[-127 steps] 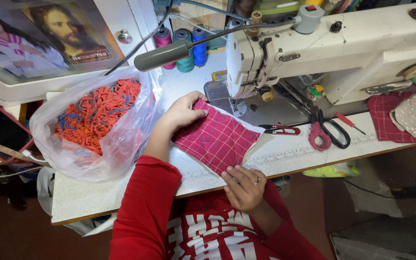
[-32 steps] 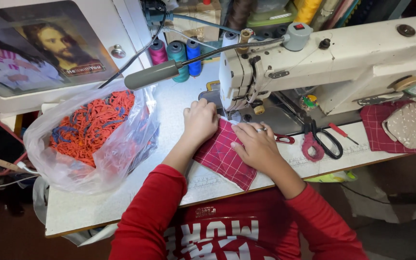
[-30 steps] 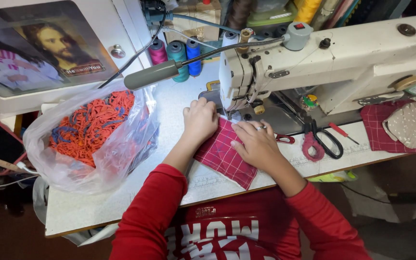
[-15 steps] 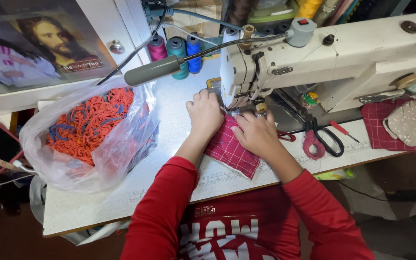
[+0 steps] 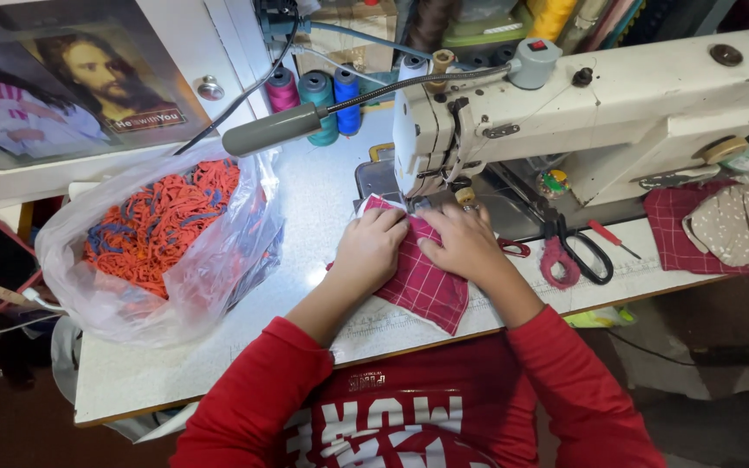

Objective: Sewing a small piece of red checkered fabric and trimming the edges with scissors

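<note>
Red checked fabric piece (image 5: 426, 290): on the white sewing table (image 5: 218, 364), its upper end under the sewing machine (image 5: 565, 113) head (needle hidden), long axis running from there down-right toward the table edge. Left hand (image 5: 373, 251) and right hand (image 5: 461, 244) lie flat, pressing it, covering its middle.

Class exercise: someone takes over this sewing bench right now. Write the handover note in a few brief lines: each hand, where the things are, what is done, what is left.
Left hand: flat on the red checked fabric piece, no closed grip.
Right hand: flat on the same piece, beside the left.
The fabric's front edge sits under the head of the sewing machine; its rear hangs near the table edge.
Scissors lie to the right.
Done: fabric positioned.
Left: stitching progress is hidden by the hands.
</note>
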